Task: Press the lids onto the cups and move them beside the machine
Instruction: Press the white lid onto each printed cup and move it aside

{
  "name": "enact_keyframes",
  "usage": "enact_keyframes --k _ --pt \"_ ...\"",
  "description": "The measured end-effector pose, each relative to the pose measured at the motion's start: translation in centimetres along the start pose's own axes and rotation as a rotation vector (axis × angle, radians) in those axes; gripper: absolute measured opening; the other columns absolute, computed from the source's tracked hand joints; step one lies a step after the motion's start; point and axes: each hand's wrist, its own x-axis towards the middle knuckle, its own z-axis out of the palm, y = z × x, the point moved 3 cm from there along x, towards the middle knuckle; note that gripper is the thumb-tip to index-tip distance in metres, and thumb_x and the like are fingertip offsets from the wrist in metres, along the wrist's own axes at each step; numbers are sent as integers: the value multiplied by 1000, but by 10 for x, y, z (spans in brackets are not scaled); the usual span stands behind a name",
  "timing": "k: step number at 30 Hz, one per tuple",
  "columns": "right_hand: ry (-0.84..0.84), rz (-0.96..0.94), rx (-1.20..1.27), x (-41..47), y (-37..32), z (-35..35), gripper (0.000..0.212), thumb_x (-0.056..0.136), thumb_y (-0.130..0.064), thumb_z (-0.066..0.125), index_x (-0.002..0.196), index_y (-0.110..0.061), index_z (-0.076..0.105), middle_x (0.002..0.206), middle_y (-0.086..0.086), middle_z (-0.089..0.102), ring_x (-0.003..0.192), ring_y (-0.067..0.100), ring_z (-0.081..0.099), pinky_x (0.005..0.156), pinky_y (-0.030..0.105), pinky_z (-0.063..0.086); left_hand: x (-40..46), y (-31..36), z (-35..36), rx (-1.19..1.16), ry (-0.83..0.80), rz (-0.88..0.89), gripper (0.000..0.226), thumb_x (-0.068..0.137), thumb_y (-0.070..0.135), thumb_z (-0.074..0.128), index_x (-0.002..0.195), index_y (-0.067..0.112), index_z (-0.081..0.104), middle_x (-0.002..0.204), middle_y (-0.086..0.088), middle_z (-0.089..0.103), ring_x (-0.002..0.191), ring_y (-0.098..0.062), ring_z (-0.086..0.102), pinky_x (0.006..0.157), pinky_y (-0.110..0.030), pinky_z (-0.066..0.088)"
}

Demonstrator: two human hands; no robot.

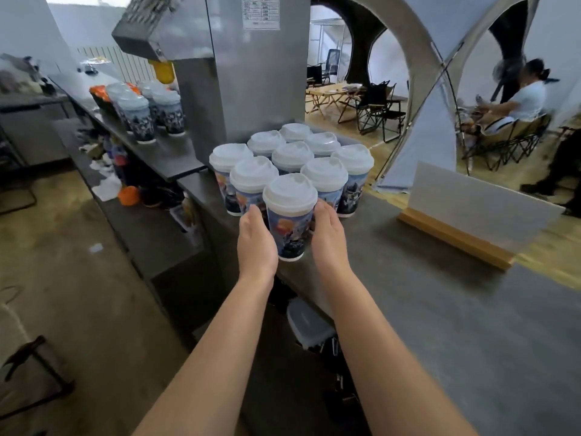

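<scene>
Several printed paper cups with white lids stand packed together on the dark counter [440, 309], right beside the tall steel machine [251, 73]. The nearest lidded cup [290, 221] stands at the front of the group. My left hand [256, 243] lies flat against its left side and my right hand [328, 234] against its right side, fingers straight and reaching toward the cups behind. The cup's base sits on the counter near its front edge.
More lidded cups [141, 111] stand on the lower counter left of the machine. A white sign in a wooden base [462, 212] stands on the counter at right. A plastic box [309, 322] sits below the counter edge. A person sits in the background at right.
</scene>
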Motion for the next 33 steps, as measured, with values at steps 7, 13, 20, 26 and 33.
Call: enact_keyframes --k 7,13,20,26,33 --pt "37 -92 14 -18 6 5 44 96 -45 38 130 -28 60 129 -10 65 122 6 58 107 41 47 -6 -15 3 34 -131 63 40 103 50 31 135 30 45 130 5 55 120 -14 52 102 -34 44" --pt "257 -127 54 -37 4 -38 32 106 -32 37 129 -26 58 121 -11 66 108 -4 62 86 22 50 -33 -12 28 136 -429 219 19 104 41 37 120 34 46 123 8 57 116 -8 54 95 -25 44" --pt "510 -151 84 -52 -4 -100 45 98 -45 41 129 -19 60 120 1 68 107 8 66 78 22 55 -66 -18 83 158 -744 128 20 106 36 31 113 34 49 124 1 58 116 -13 54 98 -33 47" --pt "622 -147 85 -62 -1 -130 52 87 -49 40 123 -18 63 116 2 70 109 14 66 81 29 54 -83 -32 99 181 -791 114 24 105 36 29 100 36 53 110 5 64 105 -10 61 91 -35 52" --pt "683 -244 -74 -63 -17 -136 35 106 -34 38 136 -24 50 121 -11 60 109 -3 57 75 6 46 -70 -5 106 140 -707 241 33 106 35 26 122 23 53 115 8 57 113 -9 50 83 -19 34"
